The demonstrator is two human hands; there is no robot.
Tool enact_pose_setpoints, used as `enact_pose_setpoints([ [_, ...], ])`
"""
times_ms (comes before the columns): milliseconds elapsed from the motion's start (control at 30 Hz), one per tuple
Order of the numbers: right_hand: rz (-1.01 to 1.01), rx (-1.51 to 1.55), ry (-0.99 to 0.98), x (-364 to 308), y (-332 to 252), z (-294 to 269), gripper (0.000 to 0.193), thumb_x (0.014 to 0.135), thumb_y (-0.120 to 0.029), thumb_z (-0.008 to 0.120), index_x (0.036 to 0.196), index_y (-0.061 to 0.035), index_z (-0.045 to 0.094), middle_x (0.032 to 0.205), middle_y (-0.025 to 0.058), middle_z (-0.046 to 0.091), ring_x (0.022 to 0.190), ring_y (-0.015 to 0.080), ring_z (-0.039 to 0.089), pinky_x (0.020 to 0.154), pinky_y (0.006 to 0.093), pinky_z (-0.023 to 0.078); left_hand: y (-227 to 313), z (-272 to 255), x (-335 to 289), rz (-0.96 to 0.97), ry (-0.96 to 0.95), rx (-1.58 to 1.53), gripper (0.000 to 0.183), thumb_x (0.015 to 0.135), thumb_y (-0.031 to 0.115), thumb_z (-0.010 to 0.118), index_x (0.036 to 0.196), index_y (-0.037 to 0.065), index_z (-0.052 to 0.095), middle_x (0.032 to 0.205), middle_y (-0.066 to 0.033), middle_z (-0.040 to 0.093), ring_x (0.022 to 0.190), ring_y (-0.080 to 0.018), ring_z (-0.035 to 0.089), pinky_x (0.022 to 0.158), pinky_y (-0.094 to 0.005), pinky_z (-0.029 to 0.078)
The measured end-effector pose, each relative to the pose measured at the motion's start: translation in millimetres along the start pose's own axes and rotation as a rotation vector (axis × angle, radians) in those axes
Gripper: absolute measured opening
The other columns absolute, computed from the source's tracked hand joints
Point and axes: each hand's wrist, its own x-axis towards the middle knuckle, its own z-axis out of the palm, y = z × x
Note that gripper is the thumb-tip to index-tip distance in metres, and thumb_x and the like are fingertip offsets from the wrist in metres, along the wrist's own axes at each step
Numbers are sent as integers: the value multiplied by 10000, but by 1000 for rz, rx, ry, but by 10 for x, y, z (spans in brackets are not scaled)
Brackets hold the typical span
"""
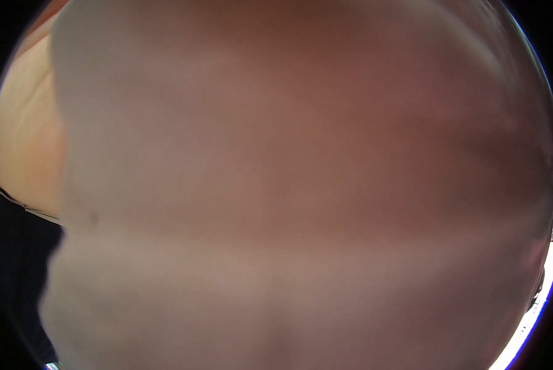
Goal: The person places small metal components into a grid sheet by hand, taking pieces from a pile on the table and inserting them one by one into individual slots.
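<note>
A blurred expanse of bare skin point(276, 179) lies very close to the camera and covers nearly the whole head view. It looks like part of a hand or wrist, but I cannot tell which side it belongs to. Along the left rim shows a sharper, brighter patch of skin point(29, 135), like the heel of a palm or a wrist. Below that patch is dark navy cloth point(17, 265), with a thin pale line along its upper edge. No fingertips can be made out, and anything held is hidden.
At the lower right rim a narrow, very bright strip point(531, 320) shows past the skin, with small dark shapes beside it. A tiny bright spot point(52, 365) sits at the lower left rim. The surroundings are otherwise hidden.
</note>
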Motion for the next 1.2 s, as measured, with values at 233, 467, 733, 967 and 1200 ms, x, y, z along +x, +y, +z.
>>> enact_pose_setpoints([
  [233,83,156,-42,-114,-17,-33,245,1077,-80,539,1186,13,737,1137,103,738,946,208,699,853,352,573,-936,1015,546,482,805,649,519,796,439,736,1126,39,711,1430,-224,566,1338,-411,445,1109,-680,277],
  [467,152,306,-71,-204,-10,-80,275,1102,-100,507,1188,22,738,1171,104,738,983,212,701,899,361,578,-1025,906,497,507,657,755,408,916,369,724,1197,78,674,1174,-154,684,982,-316,646,831,-457,508],
  [733,462,1022,20,-537,-464,-19,251,1085,-77,528,1075,20,759,1175,88,744,978,189,701,843,309,564,-169,465,70,88,478,91,458,958,323,730,1327,66,645,1182,-180,691,990,-343,710,799,-418,599],
  [967,-69,432,42,-529,-1211,226,155,757,100,641,873,-1,624,872,107,623,735,226,552,656,329,475,65,225,7,308,620,-375,325,903,230,753,1157,52,654,1069,-173,708,960,-352,702,832,-453,569],
  [1200,-35,418,7,-496,-1187,220,132,818,99,662,911,7,663,887,90,649,757,185,574,663,296,481,201,397,18,368,802,-745,304,894,211,831,1080,40,663,914,-144,723,785,-290,716,699,-401,554],
])
